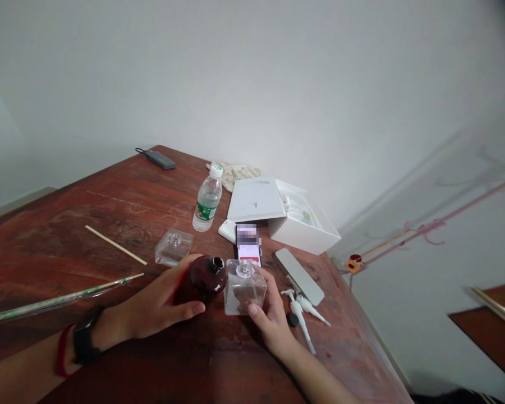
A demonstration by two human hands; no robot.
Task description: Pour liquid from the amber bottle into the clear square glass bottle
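My left hand [168, 306] is wrapped round a dark red-brown bottle [204, 275], whose uncapped neck points up and slightly right. Close beside it, my right hand [273, 320] grips a clear square bottle [244, 292] by its right side, thumb on the front face. That bottle has an open neck too. A second clear square bottle [174, 247] stands behind my left hand. To the right of my right hand lie white pump heads [301, 314] and a small black cap [293, 320]. The lower part of the dark bottle is partly hidden by my fingers.
A labelled water bottle [208, 199], a lit phone [248, 244] and an open white box [305, 224] stand or lie farther back. A grey-white case [298, 275] is at right. Wooden sticks [115, 245] lie at left; a grey power bank [160, 159] rests at the far corner.
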